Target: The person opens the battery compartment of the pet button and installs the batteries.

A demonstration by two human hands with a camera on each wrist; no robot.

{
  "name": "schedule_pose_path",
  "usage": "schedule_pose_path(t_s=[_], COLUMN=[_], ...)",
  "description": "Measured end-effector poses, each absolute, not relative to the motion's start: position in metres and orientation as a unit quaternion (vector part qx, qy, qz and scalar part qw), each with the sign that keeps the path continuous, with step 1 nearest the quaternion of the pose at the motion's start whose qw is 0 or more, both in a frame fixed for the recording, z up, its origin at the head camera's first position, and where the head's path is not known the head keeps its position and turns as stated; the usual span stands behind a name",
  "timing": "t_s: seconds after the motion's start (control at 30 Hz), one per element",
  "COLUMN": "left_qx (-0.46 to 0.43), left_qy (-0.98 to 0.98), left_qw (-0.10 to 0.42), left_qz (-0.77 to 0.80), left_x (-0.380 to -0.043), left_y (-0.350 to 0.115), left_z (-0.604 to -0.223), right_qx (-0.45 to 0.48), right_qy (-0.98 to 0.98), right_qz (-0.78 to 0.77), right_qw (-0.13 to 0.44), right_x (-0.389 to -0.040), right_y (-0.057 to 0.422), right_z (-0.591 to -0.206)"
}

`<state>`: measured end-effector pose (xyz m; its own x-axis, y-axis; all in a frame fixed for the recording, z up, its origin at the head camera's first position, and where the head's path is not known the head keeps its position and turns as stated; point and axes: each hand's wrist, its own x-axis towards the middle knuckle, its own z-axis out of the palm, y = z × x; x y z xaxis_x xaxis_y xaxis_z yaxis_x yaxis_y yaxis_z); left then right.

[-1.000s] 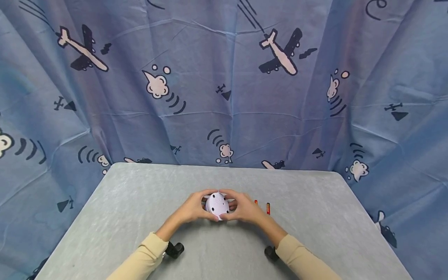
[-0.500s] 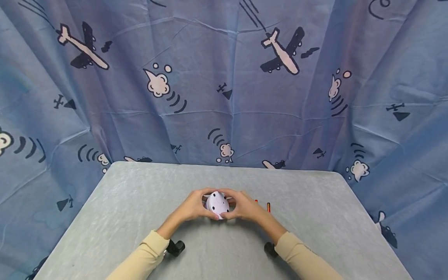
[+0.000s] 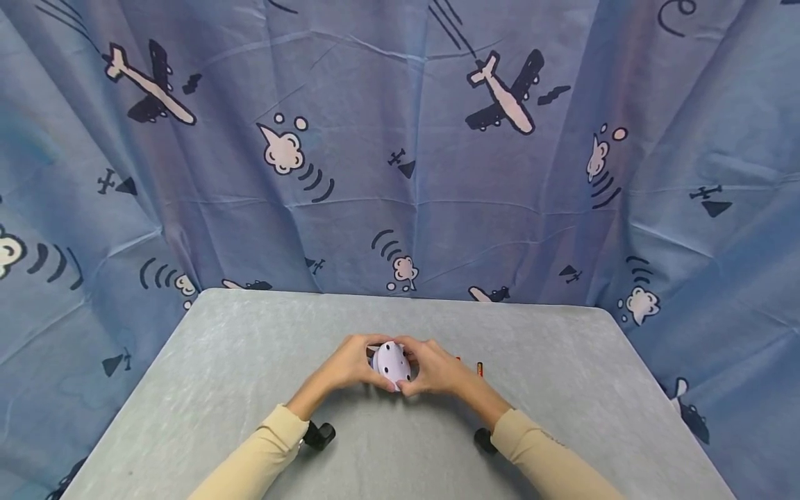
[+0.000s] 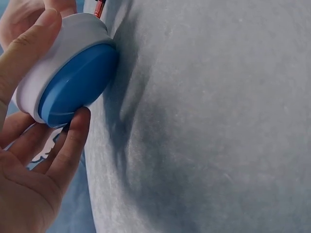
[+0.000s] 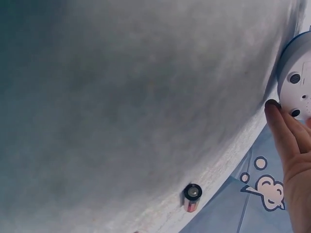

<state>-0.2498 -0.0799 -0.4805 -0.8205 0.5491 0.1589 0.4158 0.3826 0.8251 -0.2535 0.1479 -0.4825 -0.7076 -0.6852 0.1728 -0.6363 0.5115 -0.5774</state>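
Observation:
Between both hands, near the middle of the table, a round white buzzer is held with its underside facing up and toward the head camera. Small black feet dot that underside. The left wrist view shows its blue dome button on the opposite face, turned toward the table. My left hand grips the buzzer's left side, thumb on the near edge and fingers around the far side. My right hand holds the right side in the same way; in the right wrist view its fingertips lie at the rim beside a black foot.
Just right of the right hand, a small red and black battery stands on the grey table. A second battery shows partly behind that hand. A blue curtain printed with airplanes hangs behind the table.
The buzzer has shifted slightly right and turned a little in the hands. The left hand and forearm have moved slightly right with it. Both hands keep their hold.

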Motion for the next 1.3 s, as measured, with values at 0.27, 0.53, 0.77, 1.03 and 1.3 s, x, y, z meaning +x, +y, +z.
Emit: schedule_pose_path(t_s=[0.27, 0.53, 0.77, 1.03, 1.3], left_qx=[0.286, 0.289, 0.277, 0.270, 0.266], left_qy=[0.836, 0.831, 0.808, 0.817, 0.825], left_qw=[0.074, 0.067, 0.085, 0.084, 0.082], left_qz=[0.462, 0.471, 0.513, 0.502, 0.491], left_x=[-0.251, -0.251, -0.249, -0.249, -0.249], left_y=[-0.081, -0.086, -0.088, -0.086, -0.084], left_z=[-0.482, -0.486, -0.490, -0.489, -0.487], right_qx=[-0.370, -0.405, -0.412, -0.383, -0.414], right_qy=[0.855, 0.849, 0.867, 0.865, 0.865], right_qz=[-0.353, -0.339, -0.279, -0.323, -0.285], right_qw=[0.085, 0.029, -0.021, 0.010, -0.008], right_x=[-0.254, -0.247, -0.239, -0.245, -0.246], right_y=[0.153, 0.153, 0.152, 0.151, 0.155], right_z=[-0.481, -0.481, -0.481, -0.478, -0.475])
